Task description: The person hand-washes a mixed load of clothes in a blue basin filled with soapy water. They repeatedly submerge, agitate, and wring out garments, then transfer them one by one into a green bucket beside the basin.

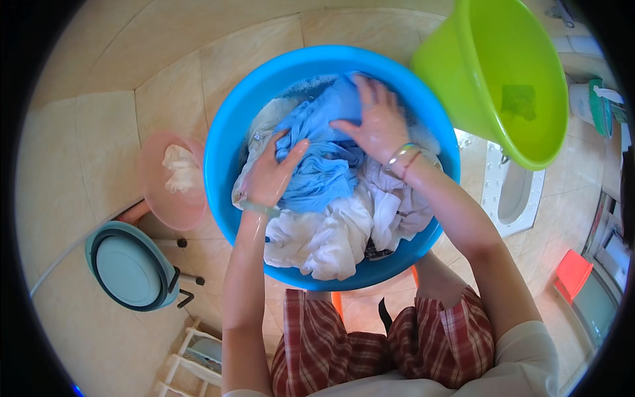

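Observation:
A large blue basin (218,132) stands before me, full of wet laundry with suds at its far side. A light blue cloth (321,175), wet and crumpled, lies on top of the pile. Against its left edge rests my left hand (272,171), thumb apart from the fingers. Spread over the far right part of the blue cloth is my right hand (378,122), fingers stretched out and a little blurred. White clothes (327,241) are heaped at the near side, with a pale greyish garment (400,198) at the right. Both hands look wet.
A lime green tub (450,73) stands tilted at the far right, beside a white squat toilet (512,192). To the left are a pink basin (149,175) holding a white cloth and a grey-green folding basin (129,271). A white rack (192,351) is at the lower left.

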Tool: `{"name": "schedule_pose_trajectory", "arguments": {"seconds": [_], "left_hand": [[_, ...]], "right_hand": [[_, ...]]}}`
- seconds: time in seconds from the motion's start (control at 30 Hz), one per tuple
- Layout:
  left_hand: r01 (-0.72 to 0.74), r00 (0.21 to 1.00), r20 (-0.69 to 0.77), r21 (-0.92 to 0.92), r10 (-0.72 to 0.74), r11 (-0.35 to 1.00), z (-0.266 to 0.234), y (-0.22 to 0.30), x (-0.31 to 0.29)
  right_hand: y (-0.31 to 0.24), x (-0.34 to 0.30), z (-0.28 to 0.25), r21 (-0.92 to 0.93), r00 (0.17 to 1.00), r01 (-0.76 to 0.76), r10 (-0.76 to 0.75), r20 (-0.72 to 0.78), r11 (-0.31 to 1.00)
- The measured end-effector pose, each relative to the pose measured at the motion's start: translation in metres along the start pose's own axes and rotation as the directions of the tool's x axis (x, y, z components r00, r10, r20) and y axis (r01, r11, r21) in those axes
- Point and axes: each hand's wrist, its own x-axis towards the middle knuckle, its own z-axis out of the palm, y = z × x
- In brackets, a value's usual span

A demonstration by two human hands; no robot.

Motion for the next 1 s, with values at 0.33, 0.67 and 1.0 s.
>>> {"name": "schedule_pose_trajectory", "arguments": {"seconds": [0.33, 0.67, 1.0], "left_hand": [[0.202, 0.964, 0.238, -0.372, -0.118, 0.906, 0.044, -0.020, 0.066], [0.637, 0.771, 0.637, -0.771, -0.008, -0.016, 0.021, -0.017, 0.012], [0.377, 0.924, 0.378, -0.926, -0.065, -0.022, 0.044, -0.024, 0.002]], "right_hand": [[0.036, 0.043, 0.094, 0.152, 0.979, -0.129, 0.101, 0.180, 0.980], [-0.095, -0.054, -0.024, 0.364, 0.741, 0.651, -0.661, -0.115, 0.667], [-0.092, -0.027, 0.008, 0.443, 0.849, 0.528, -0.451, -0.275, 0.725]]}}
